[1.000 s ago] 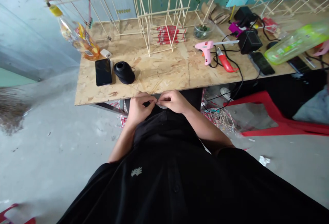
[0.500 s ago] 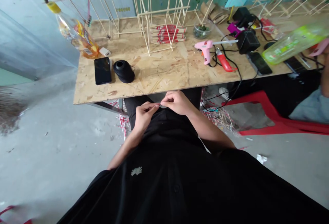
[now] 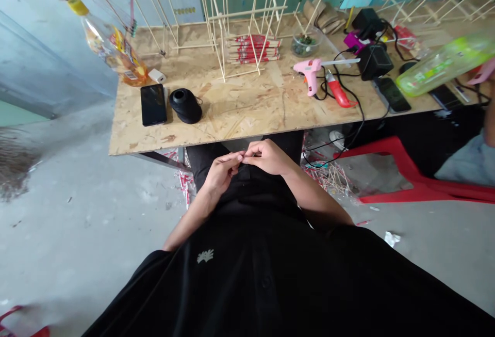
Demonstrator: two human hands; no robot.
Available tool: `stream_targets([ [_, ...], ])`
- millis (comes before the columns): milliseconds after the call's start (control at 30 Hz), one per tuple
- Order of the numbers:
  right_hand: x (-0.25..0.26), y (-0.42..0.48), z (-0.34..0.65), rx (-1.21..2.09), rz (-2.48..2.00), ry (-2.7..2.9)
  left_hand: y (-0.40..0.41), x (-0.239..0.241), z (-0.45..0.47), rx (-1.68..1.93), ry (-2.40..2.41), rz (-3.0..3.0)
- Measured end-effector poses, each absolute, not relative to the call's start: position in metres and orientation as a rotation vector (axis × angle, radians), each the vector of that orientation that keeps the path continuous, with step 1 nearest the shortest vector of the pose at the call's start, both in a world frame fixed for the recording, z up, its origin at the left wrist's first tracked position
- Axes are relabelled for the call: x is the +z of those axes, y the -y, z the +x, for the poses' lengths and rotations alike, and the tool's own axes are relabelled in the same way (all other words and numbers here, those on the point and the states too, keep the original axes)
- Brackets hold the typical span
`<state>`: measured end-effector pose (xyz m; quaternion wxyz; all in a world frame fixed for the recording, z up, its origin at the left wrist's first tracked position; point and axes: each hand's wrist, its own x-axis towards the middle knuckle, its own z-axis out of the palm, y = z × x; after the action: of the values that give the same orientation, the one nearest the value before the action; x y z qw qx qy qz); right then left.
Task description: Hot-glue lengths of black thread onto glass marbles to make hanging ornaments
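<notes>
Over my lap, just in front of the table edge, my left hand (image 3: 222, 173) and my right hand (image 3: 268, 156) meet at the fingertips. Both are closed in a pinch, thumb against fingers. Whatever lies between the fingertips is too small to make out. On the tabletop (image 3: 240, 112) beyond them, a black spool of thread (image 3: 186, 107) lies tilted beside a black phone (image 3: 153, 105). A pink glue gun (image 3: 309, 75) with a glue stick in its back rests to the right, next to a red-handled tool (image 3: 339, 92).
Thin stick frames (image 3: 247, 16) stand along the back, with red-wrapped chopstick packs (image 3: 253, 49) among them. A bottle (image 3: 112, 50) leans at the left; a green bottle (image 3: 444, 66) lies at the right. Black cables hang over the edge near a red chair (image 3: 406, 172) with a person beside it.
My hands have drawn closer together, so the fingertips now touch. The left hand has shifted slightly right and turned, its fingers more curled.
</notes>
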<state>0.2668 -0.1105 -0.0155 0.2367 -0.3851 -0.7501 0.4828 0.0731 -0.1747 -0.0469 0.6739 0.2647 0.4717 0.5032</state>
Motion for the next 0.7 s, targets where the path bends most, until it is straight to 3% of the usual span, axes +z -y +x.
stream_targets([
  [233,-0.02,0.111,0.271,1.354,-1.028,2.107,0.172,-0.05,0.076,1.142,-1.073,0.65],
  [467,-0.018,0.105,0.276,1.163,-0.98,2.124,0.178,-0.039,0.068,1.17,-1.152,0.821],
  [700,-0.025,0.108,0.259,1.415,-0.618,2.079,0.186,-0.028,0.053,1.088,-1.228,1.027],
])
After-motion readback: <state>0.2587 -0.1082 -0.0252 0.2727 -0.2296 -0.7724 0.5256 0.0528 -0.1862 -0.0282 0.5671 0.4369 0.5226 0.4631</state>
